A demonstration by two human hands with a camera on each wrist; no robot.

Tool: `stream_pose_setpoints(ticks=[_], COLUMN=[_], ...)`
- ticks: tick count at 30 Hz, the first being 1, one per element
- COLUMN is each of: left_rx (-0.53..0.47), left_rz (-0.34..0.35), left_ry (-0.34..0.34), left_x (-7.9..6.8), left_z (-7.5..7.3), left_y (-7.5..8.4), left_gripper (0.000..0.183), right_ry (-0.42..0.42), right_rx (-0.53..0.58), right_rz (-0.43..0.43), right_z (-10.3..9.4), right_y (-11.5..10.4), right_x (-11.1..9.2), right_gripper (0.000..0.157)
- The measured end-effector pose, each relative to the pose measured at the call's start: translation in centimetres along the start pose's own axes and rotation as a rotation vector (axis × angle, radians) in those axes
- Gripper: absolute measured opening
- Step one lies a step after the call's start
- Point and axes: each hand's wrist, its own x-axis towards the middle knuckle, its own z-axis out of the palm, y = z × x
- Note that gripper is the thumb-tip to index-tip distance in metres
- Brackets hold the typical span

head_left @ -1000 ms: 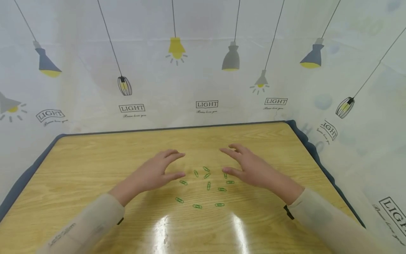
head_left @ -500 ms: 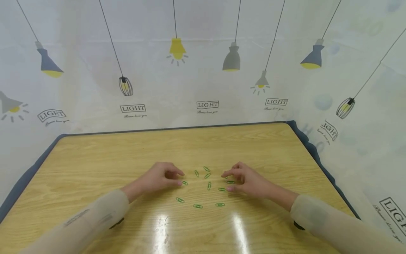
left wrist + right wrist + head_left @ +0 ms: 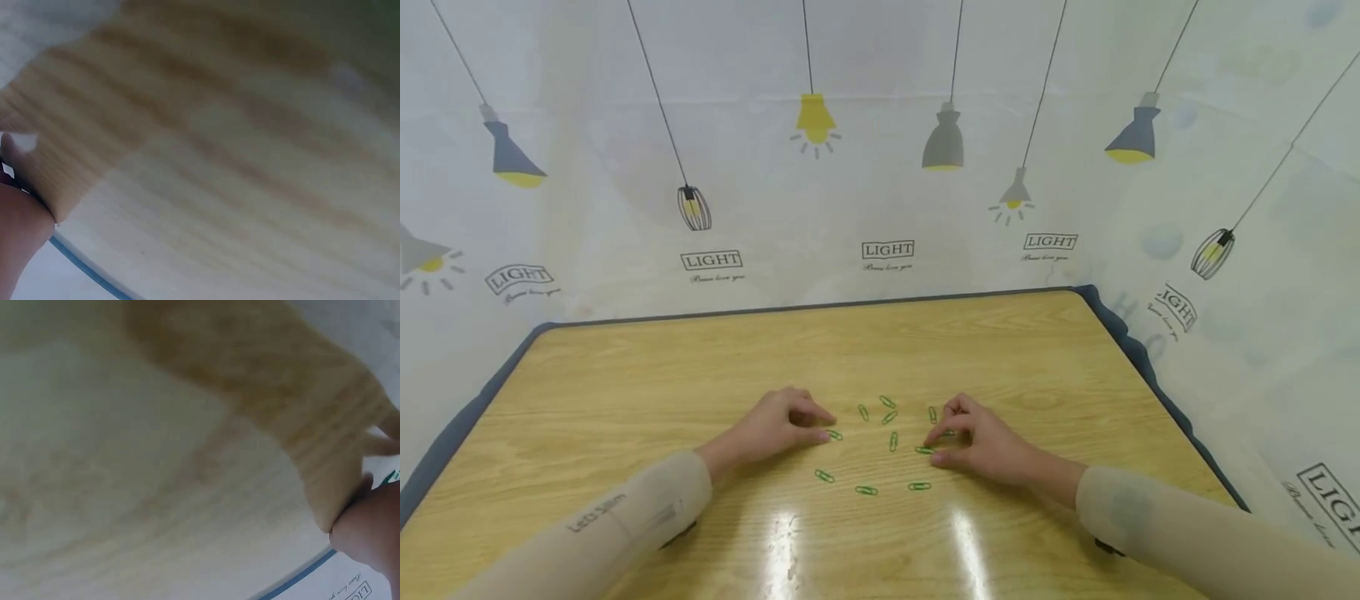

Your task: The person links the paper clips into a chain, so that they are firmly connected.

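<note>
In the head view, several green paper clips lie scattered on the wooden table. My left hand (image 3: 772, 425) is beside the clip at the left (image 3: 835, 435); its thumb tip reaches that clip, with a gap below the bent index finger. Across from it, my right hand (image 3: 988, 446) has thumb and index finger around the end of another clip (image 3: 924, 450), pinching it low over the wood. A further clip (image 3: 950, 432) is partly covered by the right fingers. Both wrist views are mostly blurred tabletop, with a bit of the left hand (image 3: 22, 231) and right hand (image 3: 369, 519) at their edges.
More clips lie between the hands, such as one in the middle (image 3: 893, 442), and nearer the front (image 3: 867, 491). The table (image 3: 647, 375) has a dark blue edge (image 3: 820, 305). A pale wall covering (image 3: 790, 200) with printed lamps stands behind and at both sides.
Both hands have come down from above the table to the clips, and their spread fingers have drawn closer together. The right thumb and index finger have closed around a clip.
</note>
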Motion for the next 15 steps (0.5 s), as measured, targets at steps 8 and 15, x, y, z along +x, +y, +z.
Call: stream_pose_setpoints(ticks=[8, 15], left_rx=[-0.013, 0.008], left_rz=[-0.045, -0.041], left_ry=[0.016, 0.008], left_x=[0.18, 0.17], left_z=[0.14, 0.23], left_y=[0.44, 0.45], left_gripper=[0.010, 0.004], right_ry=[0.024, -0.008], right_rx=[-0.032, -0.048], right_rz=[-0.028, -0.036], right_z=[0.05, 0.16], right_y=[0.01, -0.15], right_x=[-0.14, -0.11], right_gripper=[0.006, 0.005])
